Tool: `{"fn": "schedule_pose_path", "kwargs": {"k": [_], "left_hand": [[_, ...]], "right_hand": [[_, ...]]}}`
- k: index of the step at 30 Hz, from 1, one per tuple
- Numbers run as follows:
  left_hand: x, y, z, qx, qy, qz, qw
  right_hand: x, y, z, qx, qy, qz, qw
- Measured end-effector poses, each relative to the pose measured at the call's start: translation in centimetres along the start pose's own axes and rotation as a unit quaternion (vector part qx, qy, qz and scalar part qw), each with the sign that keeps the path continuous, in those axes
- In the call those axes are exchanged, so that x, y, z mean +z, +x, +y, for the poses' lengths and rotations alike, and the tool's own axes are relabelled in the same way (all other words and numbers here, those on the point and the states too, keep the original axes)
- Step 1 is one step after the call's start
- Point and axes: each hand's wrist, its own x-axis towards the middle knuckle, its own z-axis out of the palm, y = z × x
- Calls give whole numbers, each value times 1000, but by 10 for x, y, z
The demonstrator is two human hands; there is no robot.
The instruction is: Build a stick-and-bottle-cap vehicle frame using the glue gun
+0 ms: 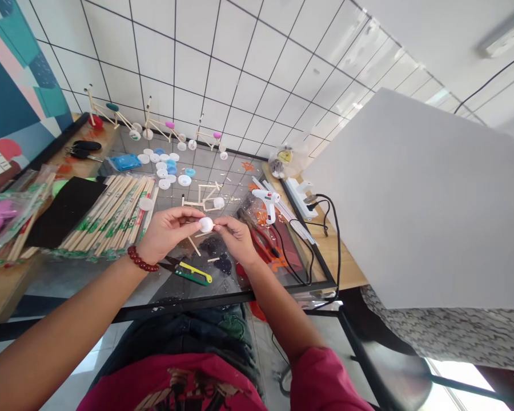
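Note:
A white bottle cap (206, 224) is held between both hands above the glass table (111, 285). My left hand (168, 231), with a red bead bracelet at the wrist, pinches the cap from the left. My right hand (235, 237) pinches it from the right, and a thin wooden stick (202, 234) pokes out below the cap. Just beyond the hands lies a partly built stick frame (203, 197) with a white cap on it.
Packs of wrapped chopsticks (111, 217) lie left, loose white and blue caps (165, 168) behind. A white glue gun (268, 202) and power strip (300, 197) stand right, red pliers (263, 240) and yellow-green snips (191, 274) near. Finished stick models (154, 125) line the wall. A white board (428, 205) fills the right.

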Motion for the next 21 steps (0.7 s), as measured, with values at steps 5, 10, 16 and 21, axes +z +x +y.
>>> {"fn": "schedule_pose_path", "kwargs": {"k": [5,10,16,21], "left_hand": [[-2,3,1,-46,-112,2,993],[-11,10,0,-16,-109,162,981],[-22,18,0,-30,-142,204,968],[-20,16,2,-42,-148,167,974]], "right_hand": [[0,-1,-5,37,13,-8,999],[0,-1,-8,48,22,-4,999],[0,0,-8,56,38,6,998],[1,1,-8,61,55,7,997]]}}
